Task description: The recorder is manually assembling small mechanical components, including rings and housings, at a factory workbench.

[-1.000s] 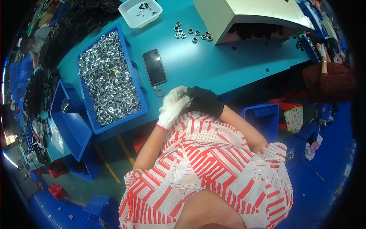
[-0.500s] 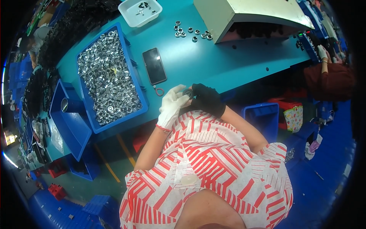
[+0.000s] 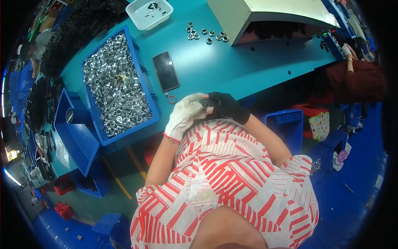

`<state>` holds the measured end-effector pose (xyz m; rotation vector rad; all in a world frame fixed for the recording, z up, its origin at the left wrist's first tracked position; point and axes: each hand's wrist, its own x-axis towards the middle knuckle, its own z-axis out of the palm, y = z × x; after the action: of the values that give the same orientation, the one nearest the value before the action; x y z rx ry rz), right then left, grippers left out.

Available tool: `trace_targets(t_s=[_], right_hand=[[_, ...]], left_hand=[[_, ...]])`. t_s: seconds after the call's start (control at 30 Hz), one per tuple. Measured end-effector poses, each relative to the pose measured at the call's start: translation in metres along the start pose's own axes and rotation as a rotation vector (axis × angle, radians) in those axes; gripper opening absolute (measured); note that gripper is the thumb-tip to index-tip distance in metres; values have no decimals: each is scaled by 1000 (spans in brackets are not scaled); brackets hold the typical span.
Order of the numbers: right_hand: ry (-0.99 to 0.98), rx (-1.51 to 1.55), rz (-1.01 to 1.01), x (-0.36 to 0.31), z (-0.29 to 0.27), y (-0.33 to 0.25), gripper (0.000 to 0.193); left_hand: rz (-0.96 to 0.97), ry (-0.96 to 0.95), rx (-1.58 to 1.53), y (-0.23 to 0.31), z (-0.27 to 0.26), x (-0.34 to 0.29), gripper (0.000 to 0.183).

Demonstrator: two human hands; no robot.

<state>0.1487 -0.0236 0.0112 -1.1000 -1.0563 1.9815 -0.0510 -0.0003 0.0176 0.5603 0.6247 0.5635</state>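
Observation:
In a white glove, my left hand (image 3: pixel 185 115) is closed on one side of a small round black part (image 3: pixel 205 103). My right hand (image 3: pixel 226 107), in a black glove with bare fingertips, grips the same part from the other side. Both hands meet close to my body at the table's near edge. The part's face looks ringed, but finer detail is too small to make out. Just beyond my left hand lies a phone (image 3: pixel 166 71) with a red ring strap (image 3: pixel 171 99).
A blue bin (image 3: pixel 156 118) full of shiny metal rings stands left, beside a tilted blue bin (image 3: pixel 87 155) holding a cup. Several loose rings (image 3: pixel 204 31) lie near a cream metal housing (image 3: pixel 286 10). A white tray (image 3: pixel 143 21) holds small parts. Another person (image 3: pixel 356 79) works at far right.
My left hand has turned slightly and its fingers have drawn in closer around the round part. My right hand has shifted a little, still gripping it.

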Motion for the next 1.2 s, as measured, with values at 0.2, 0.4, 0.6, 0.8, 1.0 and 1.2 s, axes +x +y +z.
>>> trace_targets(t_s=[0.2,0.4,0.6,0.8,1.0,1.2], right_hand=[[283,-651,-441,-5,2,8,38],[284,-513,-519,-8,4,11,50],[239,-513,-422,-10,-1,15,47],[358,-434,-250,-34,-15,29,44],[683,-192,-7,-88,-82,165,50],[781,-223,191,-72,-105,219,50]], left_hand=[[-32,284,-66,-17,9,0,43],[87,150,-75,-7,24,2,47],[42,137,-48,-10,26,7,52],[2,215,32,-29,14,17,54],[-93,390,175,-50,-9,22,57],[-192,401,227,-56,-3,32,53]])
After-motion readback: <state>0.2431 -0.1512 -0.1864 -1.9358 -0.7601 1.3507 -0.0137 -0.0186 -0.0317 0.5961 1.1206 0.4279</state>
